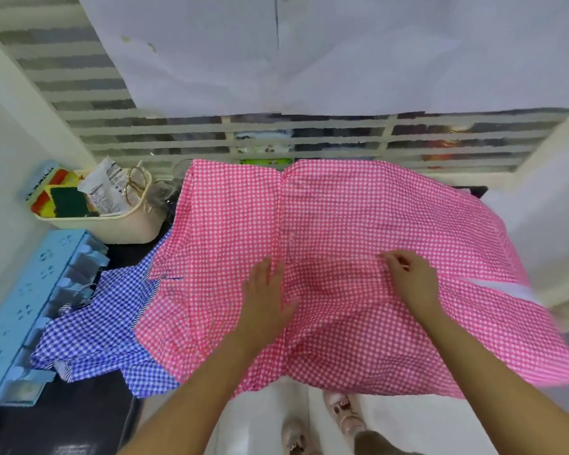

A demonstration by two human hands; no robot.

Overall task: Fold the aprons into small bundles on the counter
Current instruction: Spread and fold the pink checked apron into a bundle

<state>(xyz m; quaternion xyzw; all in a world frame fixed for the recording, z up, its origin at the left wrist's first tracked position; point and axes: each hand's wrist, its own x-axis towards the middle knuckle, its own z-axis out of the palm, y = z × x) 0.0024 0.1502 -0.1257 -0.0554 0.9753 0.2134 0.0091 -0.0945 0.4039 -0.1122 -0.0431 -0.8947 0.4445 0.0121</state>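
Note:
A pink gingham apron [342,218] lies spread wide over the dark counter [79,418], its near edge hanging past the front. My left hand [265,297] presses flat on it near the middle seam, fingers straight. My right hand [408,277] has its fingers curled and pinches a fold of the pink cloth just right of centre. A blue gingham apron [102,326] lies crumpled to the left, partly under the pink one.
A cream basket [112,224] with sponges, a packet and glasses stands at the back left. A light blue plastic rack [23,307] runs along the left edge. A barred window [309,139] backs the counter. White walls close in on both sides.

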